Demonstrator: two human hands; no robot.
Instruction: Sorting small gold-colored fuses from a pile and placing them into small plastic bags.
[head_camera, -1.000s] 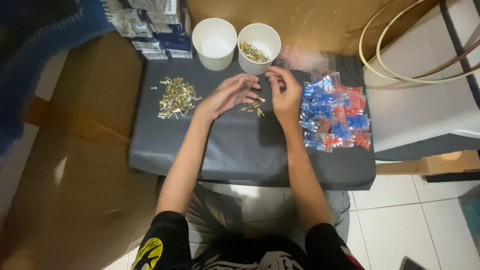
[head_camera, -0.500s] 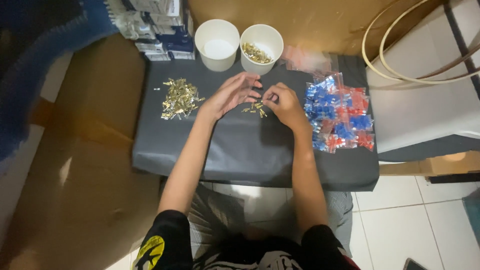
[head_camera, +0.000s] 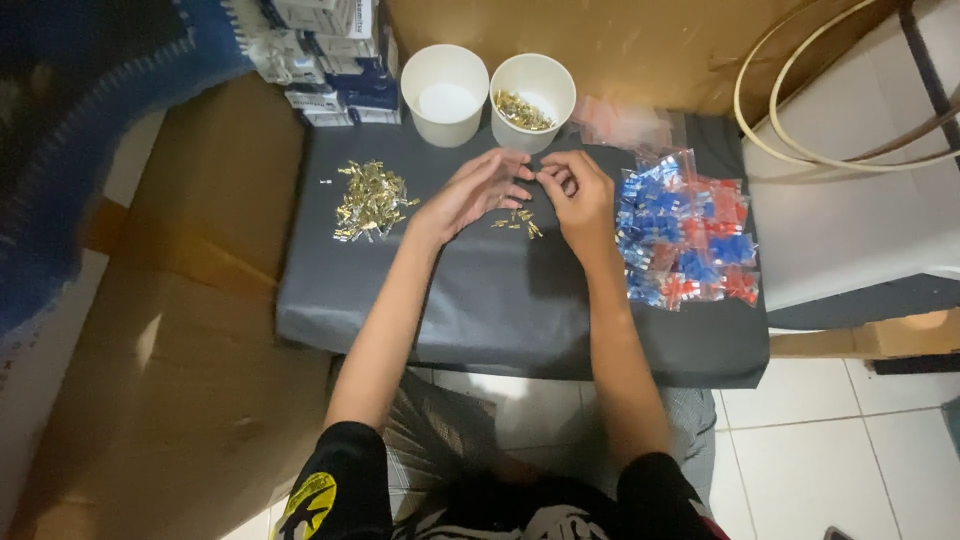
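**Brass, paper, plastic and matt cover**

The small terminals (head_camera: 517, 221) beneath the hands look like brass-coloured metal with a bright sheen, as does the larger heap (head_camera: 369, 198) and the lot inside the right paper cup (head_camera: 532, 88). Both that cup and the empty cup (head_camera: 444, 92) are white, matt paper. The work surface (head_camera: 500, 300) is dark grey, smooth and matt. The little bags (head_camera: 685, 235) are clear glossy plastic over blue and red pieces. The cardboard (head_camera: 200, 330) is brown and dull.

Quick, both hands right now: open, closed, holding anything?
Left hand: open, fingers spread above the small brass pieces, holding nothing visible.
Right hand: fingers curled at the left fingertips; a held piece cannot be told.
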